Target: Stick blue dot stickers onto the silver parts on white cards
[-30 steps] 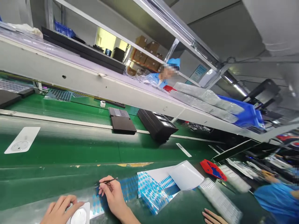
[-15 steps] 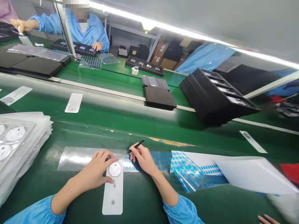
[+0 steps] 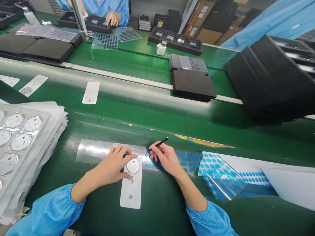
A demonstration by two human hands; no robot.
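Observation:
My left hand [image 3: 113,167] holds a white rectangular card [image 3: 131,196] by its upper part, thumb on the left side and index finger along the top edge. A white round disc [image 3: 133,166] with small dark marks sits at the card's upper end; small dark print lies below it. Something dark shows partly beneath my left fingers. In my right hand [image 3: 165,158] is a pair of black tweezers [image 3: 161,143], tips pointing down left at a clear strip [image 3: 94,151] with blue round stickers [image 3: 189,160]. This strip runs behind the card.
Stacked clear trays [image 3: 40,126] of white discs stand at left. White cards [image 3: 91,92] lie on the green belt [image 3: 137,108]. Black trays [image 3: 268,78] are piled at right, beside a flat black box [image 3: 193,83]. Across the belt, a co-worker's hand [image 3: 113,19] touches a black tray.
The view has shifted, moving the scene rightward and up. My left index finger now reaches across the card's top edge. The co-worker's other hand has left the white bottle.

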